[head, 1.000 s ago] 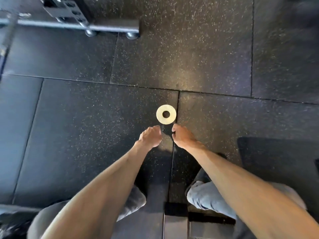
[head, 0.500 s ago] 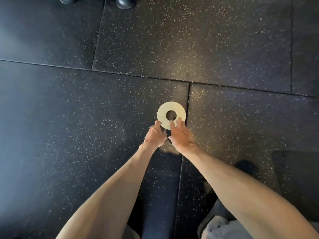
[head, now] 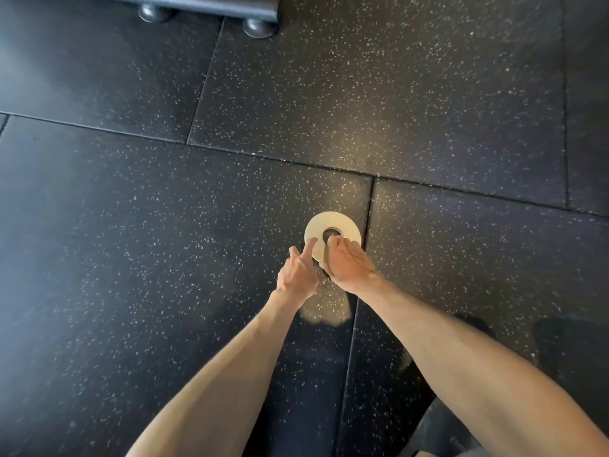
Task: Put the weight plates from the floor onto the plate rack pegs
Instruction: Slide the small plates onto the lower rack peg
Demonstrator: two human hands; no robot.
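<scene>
The plate (head: 333, 227) lies flat on the floor (head: 164, 225). My right hand (head: 349, 265) hooks fingers into its hole, not closed yet; my left hand (head: 296, 275) is open, one finger on the rim. I should tip one edge up, then grip firmly.

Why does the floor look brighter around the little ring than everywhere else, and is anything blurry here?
Head view: a warm pool of light falls on the speckled floor around the pale weight plate, fading to cool dimness at the left. Both the left hand and right hand cast dark arm shadows toward the viewer. The wide lens bows the mat seams. The fingers look slightly soft; the metal base at top is cropped.
</scene>
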